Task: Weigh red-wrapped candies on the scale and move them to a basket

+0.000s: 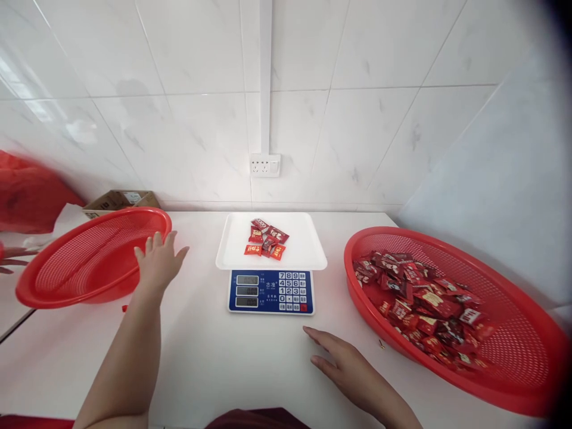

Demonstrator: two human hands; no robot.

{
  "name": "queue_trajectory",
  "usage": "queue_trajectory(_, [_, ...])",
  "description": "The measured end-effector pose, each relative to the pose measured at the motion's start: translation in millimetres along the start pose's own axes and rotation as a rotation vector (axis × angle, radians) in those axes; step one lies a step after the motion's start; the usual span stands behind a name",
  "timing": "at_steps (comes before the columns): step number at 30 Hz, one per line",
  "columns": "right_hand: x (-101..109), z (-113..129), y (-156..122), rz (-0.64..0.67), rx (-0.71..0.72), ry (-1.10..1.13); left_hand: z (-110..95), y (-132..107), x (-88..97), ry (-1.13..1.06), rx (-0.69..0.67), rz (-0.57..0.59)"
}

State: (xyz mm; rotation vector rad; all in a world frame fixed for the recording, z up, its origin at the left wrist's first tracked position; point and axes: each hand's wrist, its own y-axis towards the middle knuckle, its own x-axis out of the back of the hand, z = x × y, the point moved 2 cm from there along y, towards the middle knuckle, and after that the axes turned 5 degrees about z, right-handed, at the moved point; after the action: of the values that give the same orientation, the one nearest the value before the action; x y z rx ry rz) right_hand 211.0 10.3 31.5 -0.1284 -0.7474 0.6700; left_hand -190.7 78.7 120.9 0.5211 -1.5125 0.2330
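Observation:
My left hand [158, 260] is open with fingers spread, reaching up to the right rim of an empty red mesh basket [67, 268] that sits tilted at the left. My right hand [346, 363] lies open and flat on the white table, palm down, in front of the scale and left of a second red mesh basket [513, 351] holding several red wrapped candies [424, 298]. Between them stands a digital scale [271, 291] with a blue keypad panel and a white tray [308, 244]. Several red wrapped candies [266, 239] lie on that tray.
A white tiled wall with a power socket [265, 165] rises behind the table. A cardboard box [118, 199] stands behind the left basket. At the far left edge, red cloth [27, 193] and another person's fingers [13, 259] show.

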Motion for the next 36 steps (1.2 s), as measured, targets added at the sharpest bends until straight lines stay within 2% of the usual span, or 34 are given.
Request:
queue_trajectory(4, [-0.8, 1.2, 1.5, -0.008, 0.014, 0.017, 31.0, 9.2, -1.5, 0.031, 0.145, 0.183])
queue_trajectory(7, [-1.6, 2.0, 3.4, -0.022, 0.024, 0.041, 30.7, 8.7, -5.5, -0.011, 0.168, 0.265])
queue_trajectory(11, [-2.2, 2.9, 5.4, -0.029, 0.029, 0.045, 2.6, -1.2, -10.1, -0.092, 0.046, 0.236])
queue_trajectory(15, [-2.7, 0.8, 3.8, -0.04, 0.043, 0.055, -25.3, -10.7, -13.3, -0.137, -0.055, 0.275])
queue_trajectory(21, [-2.5, -2.0, -0.8, -0.069, 0.034, 0.089, -41.3, -20.2, -1.6, -0.129, -0.098, 0.332])
queue_trajectory(24, [-1.1, 0.3, 0.0, -0.035, 0.016, 0.056, -53.7, -26.4, 9.2, -0.102, -0.166, 0.232])
queue_trajectory(27, [-0.6, 1.8, 4.3, -0.019, 0.024, 0.043, -79.2, -31.3, 15.5, -0.16, -0.39, 0.132])
queue_trajectory(31, [-5.5, -3.8, 15.0, -0.055, 0.054, 0.084, -119.2, -29.0, 9.6, -0.266, -0.681, 0.264])
queue_trajectory(33, [-9.6, -9.5, 20.8, -0.089, 0.065, 0.13, -132.8, -22.3, 3.6, -0.26, -0.734, 0.318])
queue_trajectory(36, [-15.5, -18.0, 27.4, -0.143, 0.071, 0.205, -141.5, -6.7, -5.2, -0.238, -0.73, 0.377])
